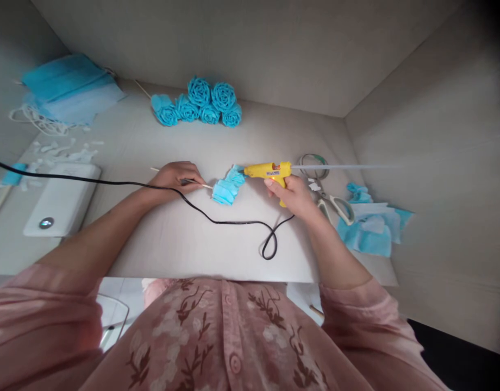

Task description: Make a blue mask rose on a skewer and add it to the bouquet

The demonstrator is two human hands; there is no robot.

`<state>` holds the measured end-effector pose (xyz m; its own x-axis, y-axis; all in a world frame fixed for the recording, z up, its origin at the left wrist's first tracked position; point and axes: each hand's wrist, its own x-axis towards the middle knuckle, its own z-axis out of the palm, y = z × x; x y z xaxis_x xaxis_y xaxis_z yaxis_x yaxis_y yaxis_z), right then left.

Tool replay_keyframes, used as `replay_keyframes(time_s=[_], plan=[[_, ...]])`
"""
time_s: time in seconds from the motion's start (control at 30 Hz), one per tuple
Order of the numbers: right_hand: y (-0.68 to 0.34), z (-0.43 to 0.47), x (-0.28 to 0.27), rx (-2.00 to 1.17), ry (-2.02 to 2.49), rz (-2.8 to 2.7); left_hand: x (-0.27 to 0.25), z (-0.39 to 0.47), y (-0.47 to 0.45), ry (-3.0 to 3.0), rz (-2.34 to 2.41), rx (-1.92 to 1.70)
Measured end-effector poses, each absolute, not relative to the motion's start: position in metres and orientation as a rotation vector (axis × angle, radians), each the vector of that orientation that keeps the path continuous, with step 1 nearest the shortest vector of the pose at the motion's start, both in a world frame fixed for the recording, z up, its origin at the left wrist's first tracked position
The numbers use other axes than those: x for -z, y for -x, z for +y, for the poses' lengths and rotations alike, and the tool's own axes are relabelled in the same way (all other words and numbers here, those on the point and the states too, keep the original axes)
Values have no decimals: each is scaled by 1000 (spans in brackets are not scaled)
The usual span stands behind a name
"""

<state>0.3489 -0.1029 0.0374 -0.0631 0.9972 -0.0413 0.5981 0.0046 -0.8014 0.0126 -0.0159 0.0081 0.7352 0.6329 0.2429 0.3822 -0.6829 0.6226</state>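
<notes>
Between the fingers of my left hand (179,178) is a thin wooden stick (207,186), held nearly level. A strip of light blue, gathered fabric (226,190) is at the stick's right end, over the table. My right hand (289,193) is wrapped round the handle of a yellow glue gun (268,170). Its nozzle points left and meets the upper right end of the blue strip. From the gun's back a long translucent glue stick (339,166) juts out to the right. A black cord (221,222) loops below the gun and runs left across my left forearm.
Several blue fabric roses (209,103) lie at the back. Blue face masks (66,81) are stacked back left, near white scraps (62,149) and a white power bank (62,201). Scissors (335,209), a coil of wire (315,165) and cut blue pieces (370,233) lie right. Walls enclose the table.
</notes>
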Motion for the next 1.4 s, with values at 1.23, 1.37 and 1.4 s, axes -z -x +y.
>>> replay_keyframes(time_s=[1.23,1.37,1.4], plan=[[-357,-99,-34,-970,1624,-1498,-5,-15,-12,-2366,770,-635],[-347,-98,-29,-932,1638,-1544,-4,-15,-12,-2379,764,-636],[-347,-98,-29,-921,1631,-1559,-4,-14,-12,-2381,763,-631]])
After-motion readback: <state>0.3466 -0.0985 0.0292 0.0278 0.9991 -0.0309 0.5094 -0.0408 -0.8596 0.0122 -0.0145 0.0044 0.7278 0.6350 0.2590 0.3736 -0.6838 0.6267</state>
